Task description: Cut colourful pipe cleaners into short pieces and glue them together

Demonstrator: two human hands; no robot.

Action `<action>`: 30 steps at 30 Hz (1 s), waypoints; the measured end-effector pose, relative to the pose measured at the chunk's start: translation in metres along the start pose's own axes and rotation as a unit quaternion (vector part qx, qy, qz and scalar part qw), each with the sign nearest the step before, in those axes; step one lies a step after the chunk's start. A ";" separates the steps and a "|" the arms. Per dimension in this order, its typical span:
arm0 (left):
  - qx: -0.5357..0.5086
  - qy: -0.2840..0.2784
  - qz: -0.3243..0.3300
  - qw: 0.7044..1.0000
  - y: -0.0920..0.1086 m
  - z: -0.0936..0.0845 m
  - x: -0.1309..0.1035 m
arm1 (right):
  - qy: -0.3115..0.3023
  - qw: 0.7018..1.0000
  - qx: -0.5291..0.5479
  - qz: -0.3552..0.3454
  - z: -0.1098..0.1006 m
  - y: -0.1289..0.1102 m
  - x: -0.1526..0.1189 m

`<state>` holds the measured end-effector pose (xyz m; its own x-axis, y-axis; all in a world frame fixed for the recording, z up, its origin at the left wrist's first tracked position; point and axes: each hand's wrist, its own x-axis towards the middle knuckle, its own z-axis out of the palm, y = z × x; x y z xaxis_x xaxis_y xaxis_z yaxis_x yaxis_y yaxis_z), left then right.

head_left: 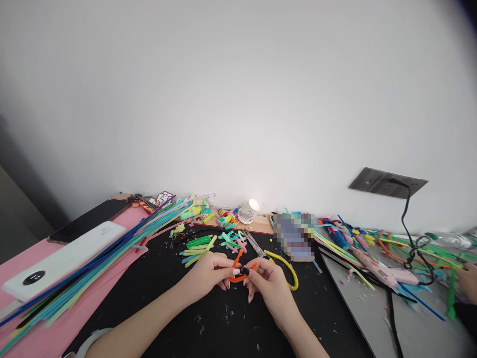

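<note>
Both my hands meet over the black work surface [167,323], pinching a bent orange pipe cleaner [237,280] between them. My left hand [208,271] grips one side with thumb and fingers. On the other side, my right hand [271,284] is closed on it, with dark nails or a small dark piece at the fingertips; I cannot tell which. Just beyond my right hand lie scissors [255,243] with a yellow handle [295,278]. Short green and yellow pipe cleaner pieces [199,243] lie beyond my left hand, and pastel pieces [233,240] are beside them.
Long pipe cleaners [130,243] and a white power bank [63,258] lie left. A paper cup [248,211] and a phone [294,238] are at the back. Right are a pink corded tool [383,268], a wall socket [387,182] and another person's hand [467,281].
</note>
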<state>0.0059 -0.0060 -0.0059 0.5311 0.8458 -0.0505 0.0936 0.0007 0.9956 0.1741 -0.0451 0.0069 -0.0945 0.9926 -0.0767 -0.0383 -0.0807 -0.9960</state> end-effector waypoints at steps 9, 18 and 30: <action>0.070 -0.079 0.022 0.994 0.005 0.001 -0.005 | -0.005 1.000 0.017 0.025 0.001 0.001 0.000; 0.094 -0.118 -0.005 0.988 0.006 0.001 -0.010 | -0.015 1.000 0.006 0.019 -0.001 0.004 -0.001; 0.105 -0.056 0.041 0.992 0.006 0.001 -0.004 | 0.029 0.999 0.042 -0.014 -0.006 0.003 0.000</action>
<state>0.0050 -0.0099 -0.0001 0.6328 0.7743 0.0098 0.2136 -0.1867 0.9589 0.1802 -0.0443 0.0040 -0.0335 0.9980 -0.0538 -0.1245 -0.0576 -0.9905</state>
